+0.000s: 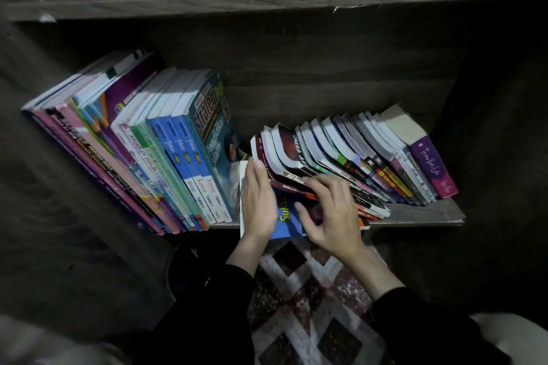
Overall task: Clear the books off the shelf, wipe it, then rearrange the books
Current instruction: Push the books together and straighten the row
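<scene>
Shelf (427, 213), leaning paperbacks (370, 157), patterned rug (311, 305) below.

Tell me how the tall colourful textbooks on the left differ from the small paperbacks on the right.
The tall colourful textbooks are larger and packed tight; the small paperbacks are shorter and fan out, slumping leftward. The right hand touches the paperbacks, not the textbooks. Both rest spines-out on the wooden shelf.
</scene>
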